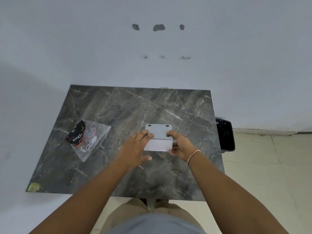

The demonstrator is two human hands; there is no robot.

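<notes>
The left hand lies over the grey block's 9 o'clock edge and hides that lower corner. The right hand wraps its 3 o'clock side, and its fingers are partly out of sight behind the block. What the block is cannot be told. Both forearms are cut off by the bottom edge.

At 9 o'clock on the bench, the things in the clear bag overlap, and their print is too small to read apart from "Dove". At 3 o'clock the bench edge hides the near side of the black bin. A small pale piece at the bench's 12 o'clock edge is too small to identify.
</notes>
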